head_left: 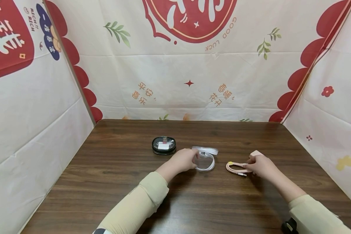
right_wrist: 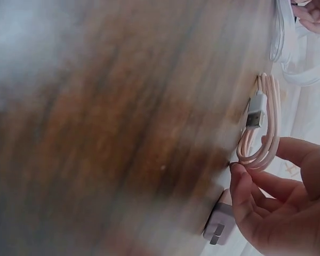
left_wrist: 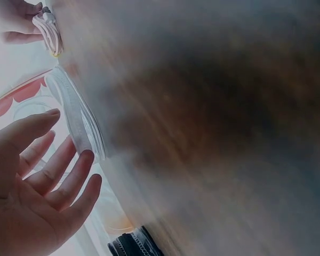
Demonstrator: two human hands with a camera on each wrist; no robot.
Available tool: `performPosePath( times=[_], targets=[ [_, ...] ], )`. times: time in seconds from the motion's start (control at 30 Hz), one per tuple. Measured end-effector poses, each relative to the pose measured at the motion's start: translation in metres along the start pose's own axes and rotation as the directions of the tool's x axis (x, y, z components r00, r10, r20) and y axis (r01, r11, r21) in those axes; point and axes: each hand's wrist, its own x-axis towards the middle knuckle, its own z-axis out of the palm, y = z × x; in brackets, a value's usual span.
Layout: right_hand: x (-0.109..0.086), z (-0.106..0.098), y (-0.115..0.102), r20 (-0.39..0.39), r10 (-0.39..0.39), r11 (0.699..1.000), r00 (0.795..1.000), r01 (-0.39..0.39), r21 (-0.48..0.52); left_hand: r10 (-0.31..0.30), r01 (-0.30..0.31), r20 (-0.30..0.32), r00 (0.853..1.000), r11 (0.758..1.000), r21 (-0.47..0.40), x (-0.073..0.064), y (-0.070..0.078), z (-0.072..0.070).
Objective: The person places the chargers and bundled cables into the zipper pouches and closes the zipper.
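A clear zip pouch with white trim (head_left: 211, 164) stands unzipped on the table, its clear top flap folded back. At its left edge is my left hand (head_left: 183, 160); in the left wrist view its fingers (left_wrist: 72, 184) are spread and loosely bent, the tips at the white zip band (left_wrist: 74, 114). My right hand (head_left: 261, 166) pinches one end of a coiled pale pink USB cable (head_left: 235, 168) between thumb and fingers. The metal USB plug (right_wrist: 254, 118) shows in the right wrist view. Just beyond that hand lies a pink charger plug (head_left: 255, 153) with metal prongs.
Left of the pouch, a small black zip case (head_left: 164, 146) with a clear top holds white items. A brown wooden table (head_left: 193, 204) carries everything. Printed cloth walls (head_left: 175, 71) enclose its back and sides.
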Motion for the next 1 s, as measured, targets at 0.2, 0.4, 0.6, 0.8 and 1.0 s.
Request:
performPosePath(
  times=[0.2, 0.4, 0.6, 0.8, 1.0],
  targets=[
    [0.003, 0.001, 0.005, 0.028, 0.012, 0.997, 1.000, -0.014, 0.076, -0.001, 0.001, -0.021, 1.000, 1.000, -0.010, 0.001, 0.002, 0.002],
    [0.005, -0.001, 0.009, 0.009, 0.002, 0.996, 1.000, -0.003, 0.092, 0.007, -0.008, -0.034, 0.999, 1.000, -0.029, 0.002, 0.004, 0.003],
    [0.005, -0.004, 0.007, 0.011, -0.018, 0.994, 1.000, 0.017, 0.105, 0.002, -0.005, -0.030, 1.000, 0.997, -0.079, 0.004, 0.004, 0.004],
    [0.004, -0.006, 0.001, -0.001, -0.028, 0.992, 1.000, 0.028, 0.119, -0.010, 0.009, -0.007, 1.000, 0.988, -0.156, 0.005, 0.005, 0.005],
    [0.004, -0.011, -0.016, -0.039, -0.058, 0.992, 0.998, 0.062, 0.112, -0.008, 0.010, 0.007, 1.000, 0.983, -0.186, 0.007, 0.006, 0.006]
  ],
)
